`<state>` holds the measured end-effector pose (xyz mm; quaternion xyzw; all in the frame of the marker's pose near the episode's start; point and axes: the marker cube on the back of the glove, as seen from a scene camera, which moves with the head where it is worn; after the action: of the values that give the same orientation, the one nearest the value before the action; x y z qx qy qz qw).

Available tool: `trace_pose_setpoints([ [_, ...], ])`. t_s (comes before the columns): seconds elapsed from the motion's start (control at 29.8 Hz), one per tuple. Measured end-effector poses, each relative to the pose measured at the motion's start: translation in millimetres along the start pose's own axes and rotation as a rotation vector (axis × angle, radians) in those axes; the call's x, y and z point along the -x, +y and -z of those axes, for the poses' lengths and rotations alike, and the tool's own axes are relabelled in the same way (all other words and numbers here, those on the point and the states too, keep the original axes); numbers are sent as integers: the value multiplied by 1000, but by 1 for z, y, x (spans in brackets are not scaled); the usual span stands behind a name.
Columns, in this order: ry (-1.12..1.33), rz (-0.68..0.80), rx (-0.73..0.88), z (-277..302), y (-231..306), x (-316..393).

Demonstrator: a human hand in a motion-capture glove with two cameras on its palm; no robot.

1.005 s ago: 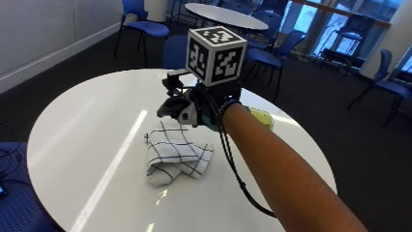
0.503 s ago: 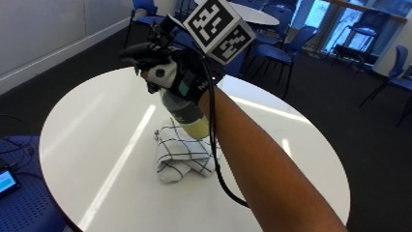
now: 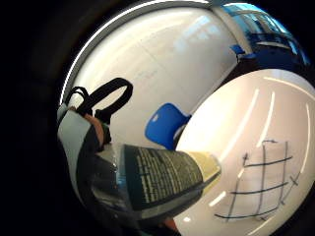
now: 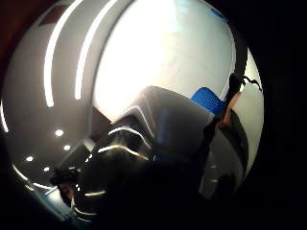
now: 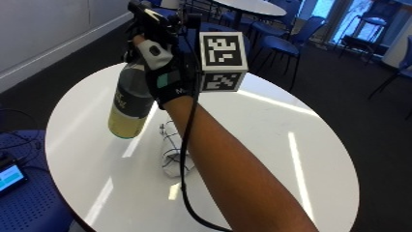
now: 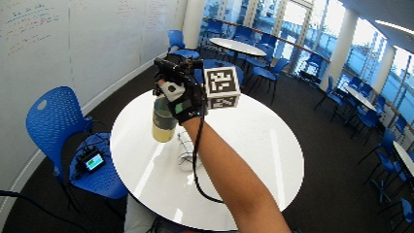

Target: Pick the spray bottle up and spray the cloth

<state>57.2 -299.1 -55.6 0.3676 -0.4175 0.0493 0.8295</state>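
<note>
My gloved right hand [image 5: 162,67] grips the neck of the spray bottle [image 5: 131,103] and holds it upright in the air above the round white table [image 5: 277,125]. The bottle has a dark label and yellowish liquid in its lower part; its label and base [image 3: 162,179] fill much of the little finger side palm view. Its black spray head [image 5: 149,13] sits at the top of my hand. The white cloth [image 5: 174,154] with dark grid lines lies crumpled on the table below and beside the bottle, partly hidden by my forearm. The cloth [image 3: 261,187] also shows flat on the table past the bottle's base.
A blue chair [image 6: 55,121] stands at the table's left side, with a small lit screen [image 6: 93,161] on a seat next to it. More blue chairs [image 5: 270,41] and another white table [image 5: 257,7] stand behind. A whiteboard wall [image 6: 71,43] runs along the left.
The bottle has gone from the table beside the cloth up into the air in my hand. The outside camera has shifted as well.
</note>
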Motion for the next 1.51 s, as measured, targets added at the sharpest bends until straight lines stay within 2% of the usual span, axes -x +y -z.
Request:
trace_pose_setpoints([
  [0.5, 63, -199, 121, -57, 5, -19],
  [0.9, 118, -198, 141, -61, -2, -25],
  [1.51, 88, -132, 129, -78, -19, 11],
])
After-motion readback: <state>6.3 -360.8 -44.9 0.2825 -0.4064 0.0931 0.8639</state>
